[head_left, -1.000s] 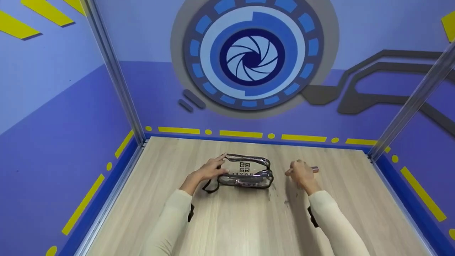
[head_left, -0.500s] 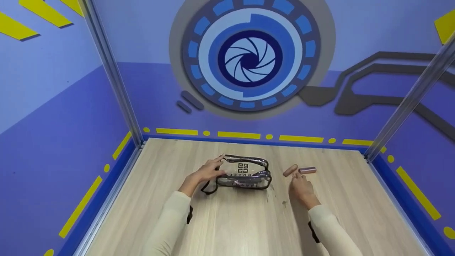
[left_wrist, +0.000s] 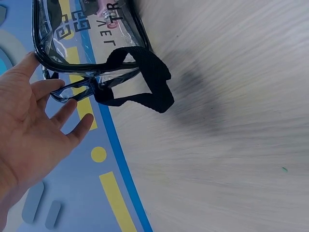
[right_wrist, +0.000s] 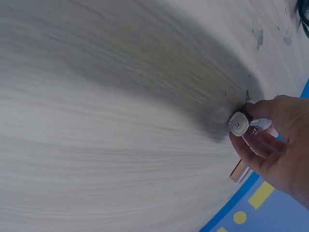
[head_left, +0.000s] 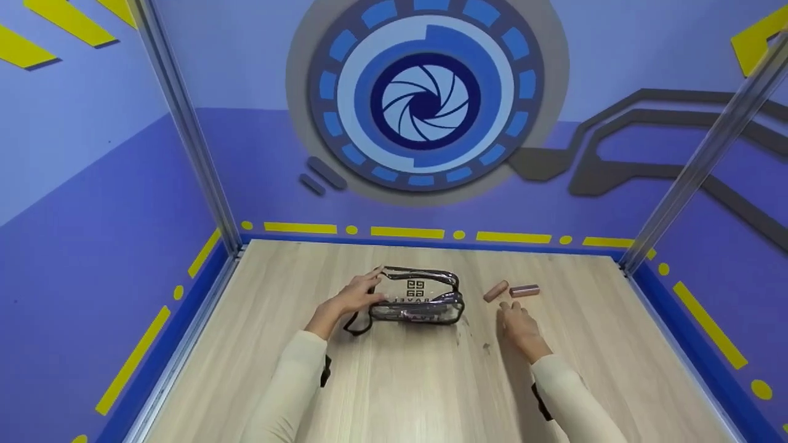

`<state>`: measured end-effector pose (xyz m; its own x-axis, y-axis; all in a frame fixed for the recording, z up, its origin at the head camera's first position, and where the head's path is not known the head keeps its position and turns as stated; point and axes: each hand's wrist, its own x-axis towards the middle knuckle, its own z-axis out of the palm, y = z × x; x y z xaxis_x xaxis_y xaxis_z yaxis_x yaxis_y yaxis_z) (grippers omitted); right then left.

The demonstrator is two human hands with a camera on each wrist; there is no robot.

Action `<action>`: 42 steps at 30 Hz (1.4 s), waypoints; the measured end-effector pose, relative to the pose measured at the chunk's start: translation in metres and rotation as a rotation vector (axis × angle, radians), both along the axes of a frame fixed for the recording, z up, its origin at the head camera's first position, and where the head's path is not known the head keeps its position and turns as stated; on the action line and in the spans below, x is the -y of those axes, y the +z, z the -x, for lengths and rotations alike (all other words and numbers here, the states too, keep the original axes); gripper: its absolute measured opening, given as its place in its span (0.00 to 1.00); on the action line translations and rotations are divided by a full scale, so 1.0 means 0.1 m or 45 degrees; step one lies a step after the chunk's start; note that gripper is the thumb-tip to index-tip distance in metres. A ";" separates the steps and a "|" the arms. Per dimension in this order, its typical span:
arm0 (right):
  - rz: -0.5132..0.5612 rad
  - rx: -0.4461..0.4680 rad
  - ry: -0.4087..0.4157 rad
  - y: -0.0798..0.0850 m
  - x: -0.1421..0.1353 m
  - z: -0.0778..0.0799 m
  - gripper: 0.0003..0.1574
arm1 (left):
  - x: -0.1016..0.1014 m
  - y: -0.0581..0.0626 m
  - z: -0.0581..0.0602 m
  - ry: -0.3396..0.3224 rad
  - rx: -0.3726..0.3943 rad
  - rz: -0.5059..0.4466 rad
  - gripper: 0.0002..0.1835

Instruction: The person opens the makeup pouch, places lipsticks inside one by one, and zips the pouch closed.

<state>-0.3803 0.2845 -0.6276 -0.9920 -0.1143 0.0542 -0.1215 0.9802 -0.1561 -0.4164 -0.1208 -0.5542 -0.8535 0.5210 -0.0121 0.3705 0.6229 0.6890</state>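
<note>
A clear pouch point(head_left: 415, 296) with black trim and printed letters lies on the wooden table point(head_left: 394, 381). My left hand point(head_left: 354, 296) touches its left end, fingers spread and mostly straight. In the left wrist view, the fingers meet the trim beside a black strap point(left_wrist: 154, 79). My right hand point(head_left: 522, 326) stays low over the table, just in front of two coppery tubes point(head_left: 524, 290). The right wrist view shows a small tube with a square end, likely a lipstick point(right_wrist: 238, 124), pinched between thumb and finger. In the head view the hand hides it.
Blue and purple printed walls point(head_left: 265, 166) enclose the table at the back and sides. Metal posts point(head_left: 191, 141) stand in the corners. Small dark marks point(head_left: 486, 347) dot the tabletop between pouch and right hand. Dark pinkish items show dimly inside the pouch.
My right hand has drawn back toward me from between the two tubes, which now lie uncovered on the table. The left hand stays at the pouch. The whole view shifts slightly.
</note>
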 end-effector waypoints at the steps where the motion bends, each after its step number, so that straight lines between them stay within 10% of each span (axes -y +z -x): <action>1: 0.005 0.010 0.001 0.00 0.00 0.00 0.23 | 0.01 0.00 0.00 0.009 0.002 0.000 0.38; 10: 0.186 0.120 -0.034 0.18 0.12 0.13 0.18 | 0.09 0.01 0.02 0.027 0.017 -0.024 0.39; 26: 0.568 -0.295 0.352 1.07 1.03 0.39 0.20 | 0.07 0.06 0.02 0.034 0.051 0.006 0.39; 33: 0.423 -0.379 0.660 1.12 1.27 0.36 0.18 | 0.03 0.06 0.01 0.026 0.032 0.016 0.40; 42: 0.243 -0.144 0.614 1.11 1.28 0.32 0.12 | -0.01 0.02 0.00 0.017 0.042 0.008 0.40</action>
